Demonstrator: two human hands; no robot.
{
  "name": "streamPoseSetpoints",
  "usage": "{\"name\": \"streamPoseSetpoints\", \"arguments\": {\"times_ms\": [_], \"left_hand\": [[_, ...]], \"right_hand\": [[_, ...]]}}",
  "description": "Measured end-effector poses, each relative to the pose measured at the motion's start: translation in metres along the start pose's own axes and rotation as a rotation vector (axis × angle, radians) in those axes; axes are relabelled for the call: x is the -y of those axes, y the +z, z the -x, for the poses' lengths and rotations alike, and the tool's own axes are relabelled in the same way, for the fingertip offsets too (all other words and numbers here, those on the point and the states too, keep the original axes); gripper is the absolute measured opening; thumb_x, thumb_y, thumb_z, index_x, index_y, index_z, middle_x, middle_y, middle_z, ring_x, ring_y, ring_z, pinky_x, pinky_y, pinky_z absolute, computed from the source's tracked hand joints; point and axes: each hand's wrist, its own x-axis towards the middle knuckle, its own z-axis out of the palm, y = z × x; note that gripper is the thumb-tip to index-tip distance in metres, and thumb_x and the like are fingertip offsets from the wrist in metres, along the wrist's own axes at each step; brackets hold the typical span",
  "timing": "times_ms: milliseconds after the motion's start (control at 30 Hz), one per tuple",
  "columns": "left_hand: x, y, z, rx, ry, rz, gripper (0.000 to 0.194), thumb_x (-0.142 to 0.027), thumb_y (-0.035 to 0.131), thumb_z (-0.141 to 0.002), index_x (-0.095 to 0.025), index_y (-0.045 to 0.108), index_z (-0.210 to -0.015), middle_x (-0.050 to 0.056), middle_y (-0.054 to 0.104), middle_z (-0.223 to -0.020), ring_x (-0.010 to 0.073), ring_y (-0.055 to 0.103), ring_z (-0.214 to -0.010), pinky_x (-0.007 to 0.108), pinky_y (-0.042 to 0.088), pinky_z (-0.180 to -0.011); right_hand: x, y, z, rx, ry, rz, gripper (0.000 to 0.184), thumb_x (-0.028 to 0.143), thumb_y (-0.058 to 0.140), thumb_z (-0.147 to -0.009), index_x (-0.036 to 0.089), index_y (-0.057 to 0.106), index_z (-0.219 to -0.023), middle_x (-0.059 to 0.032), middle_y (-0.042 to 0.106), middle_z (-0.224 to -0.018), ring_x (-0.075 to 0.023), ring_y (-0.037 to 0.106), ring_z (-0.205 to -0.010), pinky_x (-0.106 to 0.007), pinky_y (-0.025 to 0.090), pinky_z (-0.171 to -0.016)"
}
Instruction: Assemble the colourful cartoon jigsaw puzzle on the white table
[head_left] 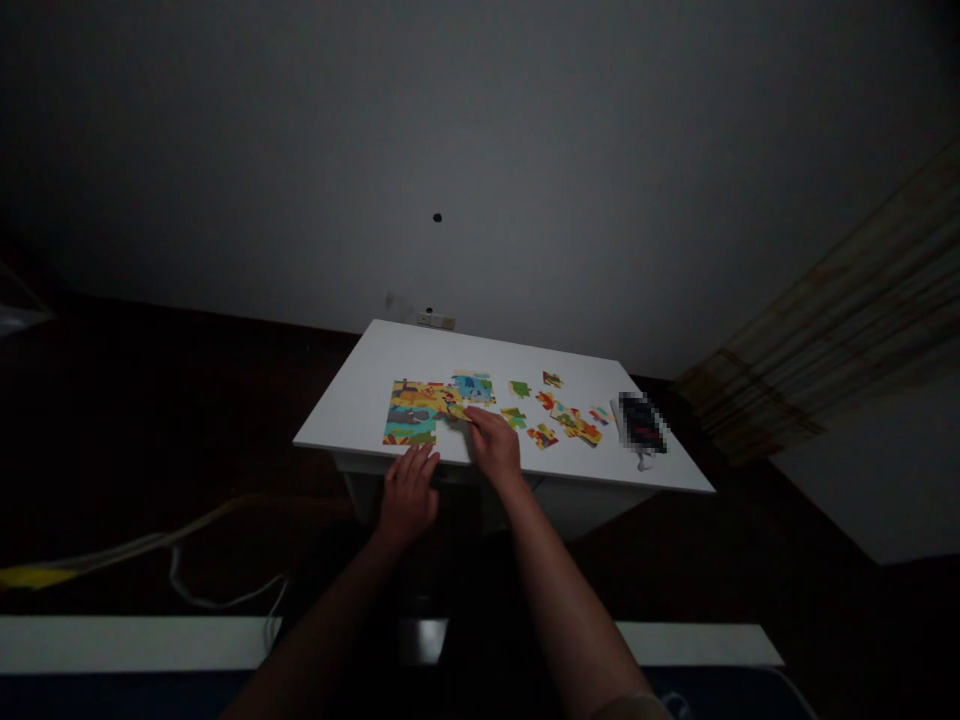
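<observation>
A partly joined jigsaw puzzle [411, 410] lies at the left of the white table, showing a colourful animal scene. My right hand [495, 443] is closed on a yellowish puzzle piece [456, 411] at the joined part's right edge; whether the piece is seated there I cannot tell. My left hand [409, 492] rests at the table's front edge, just below the puzzle, fingers stretched out and holding nothing. A blue joined section [473, 387] sits at the puzzle's upper right. Several loose pieces lie to the right, among them a green piece [519, 388] and an orange cluster [576, 423].
The white table [341, 410] stands near a grey wall [525, 200] with a socket strip [436, 320]. A dark, pixelated object [643, 422] lies at the table's right end. A pale cable [217, 604] hangs at lower left, and a patterned curtain [840, 310] is at right.
</observation>
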Motion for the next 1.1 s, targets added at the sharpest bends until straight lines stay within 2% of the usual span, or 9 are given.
{"name": "streamPoseSetpoints", "arguments": {"times_ms": [67,167,267,367,467,600,800,933,1100], "left_hand": [[-0.001,-0.001,0.0,-0.004,-0.001,-0.009,0.066,-0.014,0.061,-0.095,-0.023,0.065,-0.16,0.014,0.07,-0.165,0.0335,0.061,-0.159,0.051,0.035,-0.135],[-0.002,-0.003,-0.001,-0.01,-0.003,-0.015,0.067,-0.013,0.062,-0.094,-0.022,0.065,-0.16,0.014,0.07,-0.165,0.0337,0.061,-0.159,0.051,0.035,-0.134],[-0.003,-0.004,-0.001,0.005,-0.015,-0.014,0.066,-0.012,0.062,-0.094,-0.022,0.066,-0.159,0.014,0.071,-0.165,0.0332,0.062,-0.159,0.05,0.035,-0.134],[-0.003,-0.004,-0.001,0.013,-0.02,-0.013,0.063,-0.012,0.062,-0.095,-0.022,0.068,-0.157,0.013,0.071,-0.164,0.0332,0.061,-0.159,0.05,0.036,-0.133],[-0.003,-0.002,-0.001,-0.005,-0.009,-0.008,0.063,-0.012,0.062,-0.096,-0.022,0.067,-0.158,0.013,0.072,-0.164,0.0338,0.063,-0.157,0.051,0.036,-0.132],[-0.002,0.002,0.0,-0.048,0.006,0.007,0.064,-0.012,0.062,-0.096,-0.022,0.065,-0.159,0.014,0.073,-0.162,0.0341,0.065,-0.156,0.052,0.036,-0.132],[-0.002,0.006,0.001,-0.08,0.006,0.009,0.072,-0.013,0.062,-0.097,-0.024,0.057,-0.167,0.014,0.074,-0.161,0.0337,0.066,-0.154,0.051,0.034,-0.134],[-0.001,0.006,0.0,-0.083,0.021,0.009,0.072,-0.012,0.061,-0.097,-0.024,0.055,-0.168,0.014,0.073,-0.162,0.0341,0.065,-0.155,0.052,0.035,-0.132],[-0.001,0.006,0.001,-0.07,0.012,0.008,0.07,-0.012,0.06,-0.097,-0.023,0.06,-0.166,0.014,0.072,-0.163,0.0347,0.064,-0.156,0.053,0.036,-0.131]], "right_hand": [[-0.009,-0.003,-0.014,0.025,0.016,0.054,0.04,0.014,0.063,-0.102,0.029,0.09,-0.127,-0.0095,0.086,-0.139,-0.0299,0.08,-0.13,-0.052,0.063,-0.119],[-0.016,-0.005,-0.025,0.164,0.041,0.145,0.04,0.011,0.065,-0.098,0.023,0.09,-0.127,-0.0143,0.082,-0.145,-0.0323,0.077,-0.135,-0.053,0.059,-0.123],[-0.017,-0.006,-0.024,0.292,0.089,0.204,0.045,0.013,0.065,-0.099,0.022,0.088,-0.136,-0.0131,0.08,-0.151,-0.0305,0.074,-0.141,-0.048,0.054,-0.128],[-0.013,-0.008,-0.023,0.348,0.119,0.23,0.047,0.016,0.068,-0.097,0.022,0.087,-0.14,-0.0119,0.078,-0.155,-0.0305,0.071,-0.146,-0.045,0.049,-0.132],[-0.01,-0.01,-0.023,0.359,0.136,0.237,0.044,0.022,0.072,-0.096,0.022,0.088,-0.136,-0.0118,0.077,-0.155,-0.0322,0.069,-0.146,-0.046,0.048,-0.132],[-0.01,-0.01,-0.025,0.34,0.159,0.246,0.037,0.028,0.072,-0.101,0.024,0.088,-0.134,-0.0105,0.078,-0.154,-0.0314,0.069,-0.145,-0.046,0.048,-0.131],[-0.012,-0.008,-0.022,0.323,0.169,0.271,0.033,0.029,0.07,-0.106,0.024,0.087,-0.134,-0.0111,0.076,-0.157,-0.032,0.067,-0.146,-0.049,0.047,-0.129],[-0.013,-0.007,-0.022,0.321,0.161,0.282,0.036,0.03,0.07,-0.106,0.022,0.082,-0.139,-0.0131,0.074,-0.157,-0.0334,0.064,-0.145,-0.049,0.046,-0.129],[-0.016,-0.007,-0.023,0.296,0.209,0.272,0.042,0.03,0.073,-0.103,0.02,0.076,-0.143,-0.0153,0.077,-0.147,-0.0346,0.064,-0.139,-0.049,0.047,-0.123]]}}
